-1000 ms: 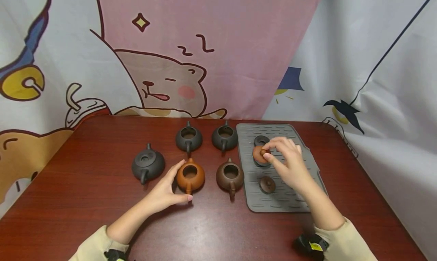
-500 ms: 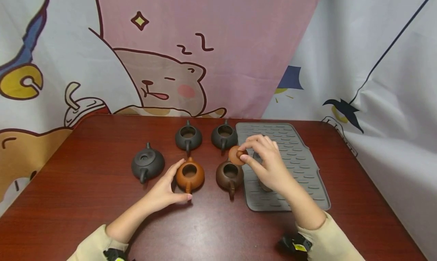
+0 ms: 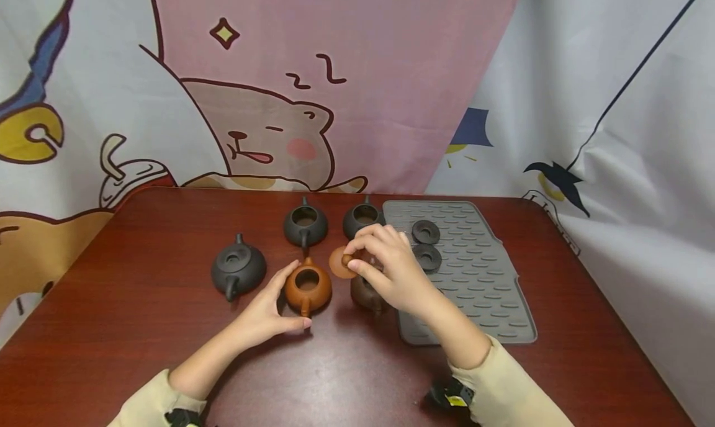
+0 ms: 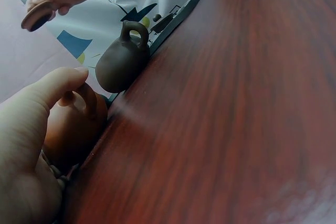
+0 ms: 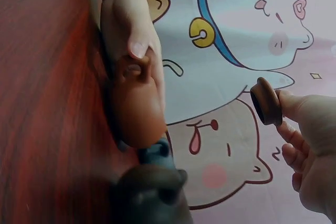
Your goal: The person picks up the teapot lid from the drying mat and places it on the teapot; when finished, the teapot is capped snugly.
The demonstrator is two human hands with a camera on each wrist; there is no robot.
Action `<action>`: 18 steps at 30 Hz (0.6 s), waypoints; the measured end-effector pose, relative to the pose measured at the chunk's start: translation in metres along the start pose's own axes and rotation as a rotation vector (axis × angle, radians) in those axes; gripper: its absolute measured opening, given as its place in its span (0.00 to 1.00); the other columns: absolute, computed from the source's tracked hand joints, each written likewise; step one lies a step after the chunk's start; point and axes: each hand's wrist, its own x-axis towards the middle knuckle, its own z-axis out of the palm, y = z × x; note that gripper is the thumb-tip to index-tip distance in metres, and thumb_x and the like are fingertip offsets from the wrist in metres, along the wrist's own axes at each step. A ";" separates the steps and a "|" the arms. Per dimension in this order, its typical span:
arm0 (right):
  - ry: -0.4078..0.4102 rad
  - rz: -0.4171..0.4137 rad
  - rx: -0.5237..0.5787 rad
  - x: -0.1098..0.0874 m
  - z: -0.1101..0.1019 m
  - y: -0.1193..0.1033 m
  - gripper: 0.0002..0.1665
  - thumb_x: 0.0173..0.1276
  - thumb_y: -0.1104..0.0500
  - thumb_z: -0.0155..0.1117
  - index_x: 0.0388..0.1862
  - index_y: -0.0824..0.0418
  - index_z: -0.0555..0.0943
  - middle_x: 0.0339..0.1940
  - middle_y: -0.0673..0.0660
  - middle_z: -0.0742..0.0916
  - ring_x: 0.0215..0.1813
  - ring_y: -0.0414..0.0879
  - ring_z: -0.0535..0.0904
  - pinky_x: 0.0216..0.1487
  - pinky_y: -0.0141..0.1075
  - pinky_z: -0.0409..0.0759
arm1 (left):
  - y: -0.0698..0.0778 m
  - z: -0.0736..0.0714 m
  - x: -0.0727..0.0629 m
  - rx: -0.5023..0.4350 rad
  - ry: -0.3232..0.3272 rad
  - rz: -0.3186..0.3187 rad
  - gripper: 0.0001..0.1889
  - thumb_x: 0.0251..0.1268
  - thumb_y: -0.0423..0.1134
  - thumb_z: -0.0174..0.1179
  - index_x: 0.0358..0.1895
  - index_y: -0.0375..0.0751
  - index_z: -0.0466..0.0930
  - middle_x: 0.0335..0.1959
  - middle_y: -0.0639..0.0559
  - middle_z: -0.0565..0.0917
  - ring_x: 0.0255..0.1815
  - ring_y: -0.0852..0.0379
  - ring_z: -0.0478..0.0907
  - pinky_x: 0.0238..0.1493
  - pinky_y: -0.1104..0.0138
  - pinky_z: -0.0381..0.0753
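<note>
Orange pot [image 3: 319,295] on table [image 3: 335,377], mouth uncovered. Left hand [image 3: 261,318] holds it, fingers and thumb curved round. Right hand [image 3: 391,270]: fingers pinch lid [image 3: 337,263] by its knob, raised, just right of orange pot. Brown pot [image 3: 363,297] to its right; black pot [image 3: 240,269] left.

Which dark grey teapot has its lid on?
The leftmost teapot, beside the left hand: a lid closes its top, while the back-left teapot and back-right teapot show open mouths.

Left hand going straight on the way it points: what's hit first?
Round, lidless orange clay teapot, likely at once: the left hand cups it, though fingertip contact is unclear.
</note>
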 end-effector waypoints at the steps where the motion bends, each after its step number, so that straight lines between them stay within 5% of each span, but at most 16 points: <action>1: -0.007 0.003 0.005 0.001 0.003 0.000 0.07 0.64 0.58 0.66 0.41 0.53 0.81 0.46 0.48 0.79 0.43 0.43 0.69 0.42 0.43 0.60 | 0.000 0.000 0.000 -0.002 0.000 -0.002 0.55 0.44 0.45 0.77 0.75 0.43 0.50 0.72 0.42 0.57 0.70 0.44 0.56 0.64 0.44 0.55; 18: -0.069 0.085 0.061 0.009 0.046 -0.001 0.07 0.65 0.55 0.65 0.42 0.52 0.81 0.45 0.46 0.79 0.48 0.41 0.70 0.47 0.43 0.63 | 0.000 -0.001 0.000 0.012 -0.012 -0.014 0.55 0.45 0.47 0.76 0.75 0.42 0.50 0.72 0.41 0.57 0.69 0.43 0.57 0.64 0.43 0.56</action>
